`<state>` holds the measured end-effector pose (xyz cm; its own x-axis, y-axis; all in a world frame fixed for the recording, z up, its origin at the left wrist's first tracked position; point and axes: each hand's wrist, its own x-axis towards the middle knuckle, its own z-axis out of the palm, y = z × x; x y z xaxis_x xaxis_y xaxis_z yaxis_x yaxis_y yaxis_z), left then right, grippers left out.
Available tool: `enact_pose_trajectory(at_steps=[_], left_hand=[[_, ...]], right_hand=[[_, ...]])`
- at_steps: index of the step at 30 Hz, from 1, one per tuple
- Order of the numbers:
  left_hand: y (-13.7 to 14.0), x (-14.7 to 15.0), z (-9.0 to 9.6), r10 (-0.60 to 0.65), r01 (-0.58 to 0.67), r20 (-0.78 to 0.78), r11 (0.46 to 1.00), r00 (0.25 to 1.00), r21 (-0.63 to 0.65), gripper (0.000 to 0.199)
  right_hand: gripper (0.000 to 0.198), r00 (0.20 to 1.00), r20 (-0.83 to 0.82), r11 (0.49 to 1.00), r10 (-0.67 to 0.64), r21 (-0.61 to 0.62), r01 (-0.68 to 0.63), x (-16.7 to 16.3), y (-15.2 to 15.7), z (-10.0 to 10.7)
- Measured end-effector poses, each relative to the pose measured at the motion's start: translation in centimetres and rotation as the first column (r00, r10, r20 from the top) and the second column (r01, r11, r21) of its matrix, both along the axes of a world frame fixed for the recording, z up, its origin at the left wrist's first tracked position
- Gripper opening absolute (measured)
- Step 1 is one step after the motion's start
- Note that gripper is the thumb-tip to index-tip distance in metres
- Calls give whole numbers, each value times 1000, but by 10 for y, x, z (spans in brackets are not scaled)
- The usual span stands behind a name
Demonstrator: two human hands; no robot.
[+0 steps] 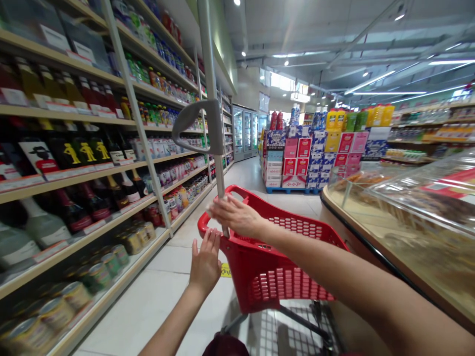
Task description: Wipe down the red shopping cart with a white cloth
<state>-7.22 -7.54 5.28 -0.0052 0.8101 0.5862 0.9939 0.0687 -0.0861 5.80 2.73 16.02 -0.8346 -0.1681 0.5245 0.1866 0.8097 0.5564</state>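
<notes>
A red plastic shopping cart [256, 277] stands before me, its basket walls pierced with slots. From its near left rim a grey metal pole [211, 54] rises, carrying a grey loop handle [217, 126]. My left hand [206, 262] lies at the basket's near corner, fingers stretched up to the rim and thumb apart. My right hand [237, 215] reaches across the basket, flat with fingers extended, in front of the pole's foot. Its fingertips are slightly blurred, and whether it touches the pole I cannot tell. Neither hand grasps anything visible.
Shelves [74, 173] of bottles and cans run along my left. Stacked drink cartons [297, 158] stand on a blue pallet [287, 190] ahead. A glass-sided food counter [365, 212] borders the cart's right. Pale tiled floor [170, 291] lies between shelves and cart; fridges [245, 128] line the back.
</notes>
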Motion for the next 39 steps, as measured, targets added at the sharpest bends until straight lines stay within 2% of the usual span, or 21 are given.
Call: enact_pose_trajectory(at_steps=[3, 5, 9, 13, 15, 19, 21, 25, 27, 33, 39], left_hand=[[-1, 2, 1, 15, -15, -9, 1000, 1000, 19, 69], [0, 3, 1, 19, -19, -6, 1000, 1000, 4, 70], [0, 2, 0, 23, -23, 5, 999, 1000, -45, 70], [-1, 3, -1, 29, -29, -14, 1000, 999, -3, 68], [-1, 4, -1, 27, -27, -19, 1000, 999, 15, 69], [1, 4, -2, 30, -30, 0, 999, 1000, -22, 70], [2, 5, -2, 39, -39, 9, 999, 999, -37, 70], [-1, 10, 1, 42, -41, 10, 999, 999, -11, 69], [-2, 12, 1, 42, -42, 14, 999, 999, -2, 68], [0, 20, -1, 21, -21, 12, 999, 1000, -28, 68], [0, 40, 6, -2, 2, -6, 1000, 1000, 17, 66]], right_hand=[[45, 984, -164, 997, -69, -31, 65, -4, 1, 21], [45, 985, -158, 998, -63, -34, 59, -3, 0, 17], [43, 999, -35, 1000, -21, -16, 20, 1, -3, -3], [45, 986, -146, 997, -78, -30, 75, -3, 0, 16], [46, 974, -202, 995, -100, -37, 94, -3, 1, 19], [44, 993, -103, 999, -50, -2, 50, 4, -1, -8], [44, 997, -64, 999, -41, 6, 42, 5, -2, -13], [44, 965, -226, 991, -137, -23, 135, -4, -1, 19], [44, 939, -300, 986, -168, -32, 166, -6, -1, 27], [42, 986, -136, 991, -95, 79, 106, 14, -2, -12], [44, 932, -295, 977, -211, -23, 213, 23, 1, 12]])
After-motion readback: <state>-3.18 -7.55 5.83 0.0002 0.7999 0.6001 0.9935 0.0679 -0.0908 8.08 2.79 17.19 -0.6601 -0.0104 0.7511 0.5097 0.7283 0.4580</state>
